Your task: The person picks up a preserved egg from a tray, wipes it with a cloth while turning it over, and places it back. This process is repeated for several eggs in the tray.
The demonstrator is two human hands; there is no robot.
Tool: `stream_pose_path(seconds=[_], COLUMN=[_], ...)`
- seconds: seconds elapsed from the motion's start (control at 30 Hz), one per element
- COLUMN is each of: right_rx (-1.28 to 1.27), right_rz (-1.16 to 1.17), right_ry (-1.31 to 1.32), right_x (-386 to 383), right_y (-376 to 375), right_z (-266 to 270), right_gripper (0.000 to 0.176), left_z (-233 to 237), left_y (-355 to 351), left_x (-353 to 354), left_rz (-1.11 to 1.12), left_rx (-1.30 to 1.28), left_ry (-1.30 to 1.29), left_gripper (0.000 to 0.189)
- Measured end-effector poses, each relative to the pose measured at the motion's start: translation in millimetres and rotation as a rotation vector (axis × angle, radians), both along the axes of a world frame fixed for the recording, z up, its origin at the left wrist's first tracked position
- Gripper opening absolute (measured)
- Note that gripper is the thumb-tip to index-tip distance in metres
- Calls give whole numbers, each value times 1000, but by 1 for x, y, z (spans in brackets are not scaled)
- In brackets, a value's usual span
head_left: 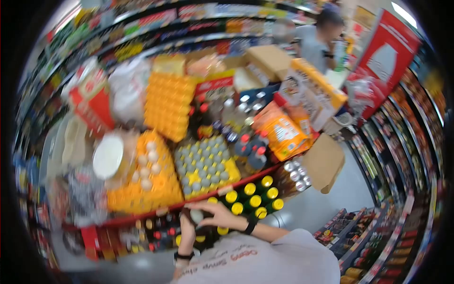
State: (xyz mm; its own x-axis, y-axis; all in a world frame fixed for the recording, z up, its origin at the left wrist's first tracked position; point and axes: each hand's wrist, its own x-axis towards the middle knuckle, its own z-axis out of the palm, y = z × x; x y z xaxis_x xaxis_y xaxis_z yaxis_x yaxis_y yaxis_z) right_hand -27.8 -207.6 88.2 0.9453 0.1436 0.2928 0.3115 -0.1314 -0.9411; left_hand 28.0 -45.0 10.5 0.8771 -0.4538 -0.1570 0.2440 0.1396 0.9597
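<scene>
Close to my body, at the front edge of the display stand, my left hand (187, 223) and my right hand (220, 215) are closed together around a pale egg (196, 217). Something dark lies against the egg between the fingers; I cannot make out what it is. Just beyond the hands is a yellow tray (231, 169) of grey eggs. To its left, an orange egg tray (163, 196) carries several light-brown eggs (150, 163). Another orange tray (165, 106) leans upright behind them.
Yellow-capped bottles (255, 201) stand below the red edge, right of my hands. Cans (297, 175), orange packets (281, 132) and an open carton (324, 163) are farther right. A white lid (108, 157) lies left. Another person (317, 40) stands at the back right.
</scene>
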Motion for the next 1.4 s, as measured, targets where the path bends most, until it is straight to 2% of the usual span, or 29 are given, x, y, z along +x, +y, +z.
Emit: stream_pose_path(seconds=[0.1,0.13,0.17,0.23,0.3,0.43,0.57,0.63,0.7,0.77,0.83,0.93,0.97,1.03,1.07,1.1,1.2,1.4], right_rx=[-123,-171,-168,-166,-101,-188,-305,-366,-406,-369,-351,-9,-11,-314,-413,-414,-759,-847], right_rz=[-64,-62,-63,-78,-54,-127,10,65,123,-23,-156,-258,-245,-370,-414,-401,-332,-358], right_ry=[-20,-52,-5,41,160,102,67,63,151,51,249,253,255,217,62,62,-22,-25], right_x=[5,7,8,8,7,11,19,26,37,57,81,119,130,149,155,160,171,169], right_y=[-3,-6,-5,-3,-2,-3,-3,-4,-7,-15,-32,-48,-53,-58,-58,-58,-59,-50], right_z=[-4,-9,-12,-12,-11,-16,-4,-2,-14,-58,-92,-123,-130,-135,-140,-145,-156,-156], right_gripper=[51,52,53,55,56,56,62,57,44,31,30,36,36,35,37,37,38,31], left_z=[30,12,16,18,11,15,15,4,-2,-2,-2,-2,-2,2,3,3,1,-15], left_y=[-13,-11,-12,-13,-3,7,18,21,25,28,36,54,58,63,65,66,71,84], left_x=[-13,-14,-16,-19,-16,-15,-6,-5,-4,-1,4,8,8,6,5,3,-2,-7], left_rz=[116,123,135,132,26,129,74,124,170,207,222,226,206,239,260,272,348,348], left_rx=[56,37,89,-39,-58,-116,-102,-88,-76,-53,-69,-54,-24,-41,-55,-58,-8,-100], left_ry=[122,147,254,313,324,427,371,384,388,410,385,363,364,399,432,434,440,422], left_gripper=[40,40,38,35,34,34,34,34,35,37,37,37,37,37,37,37,38,36])
